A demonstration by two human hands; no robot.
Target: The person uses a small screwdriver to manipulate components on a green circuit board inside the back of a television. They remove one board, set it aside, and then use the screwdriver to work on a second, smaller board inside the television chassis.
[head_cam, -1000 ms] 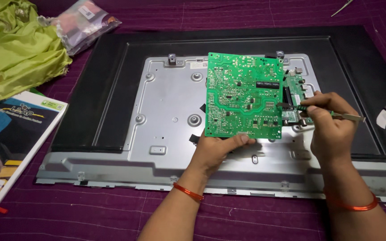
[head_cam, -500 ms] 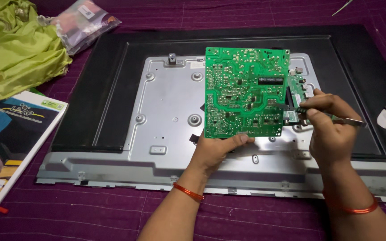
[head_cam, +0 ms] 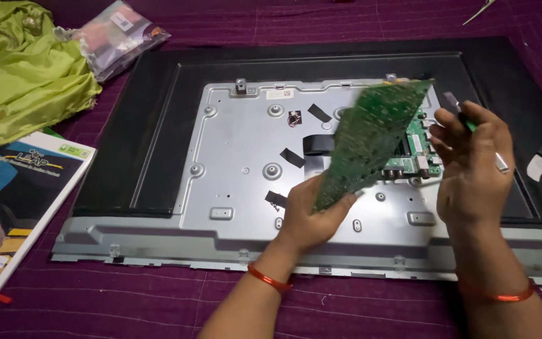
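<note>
Left hand (head_cam: 312, 216), lower centre of frame, grips the bottom edge of a green circuit board (head_cam: 371, 141), fingers curled up around its lower corner. The board is lifted off the panel and tilted, rising from the hand toward the upper right, its top corner reaching the upper edge of the metal back plate (head_cam: 246, 150); it is motion-blurred, so the fine detail of its face cannot be read. Right hand (head_cam: 472, 163), right of centre, is closed around a slim tool with a green handle (head_cam: 470, 124), its metal tip poking out at the top of the fist near the board's right edge; whether tip and board touch cannot be told. Just below and behind the lifted board, between the two hands, a smaller green board (head_cam: 418, 150) sits fixed on the plate. Black tape strips (head_cam: 293, 157) and a flat black cable lie on the plate left of the lifted board. The plate is mounted in a black flat-screen panel (head_cam: 139, 125), lying face-down on a purple cloth (head_cam: 127, 307). Upper left: crumpled green fabric (head_cam: 20, 69) and a clear plastic bag (head_cam: 117, 34). Lower left: a printed booklet (head_cam: 14, 201). Orange bands on both wrists.
</note>
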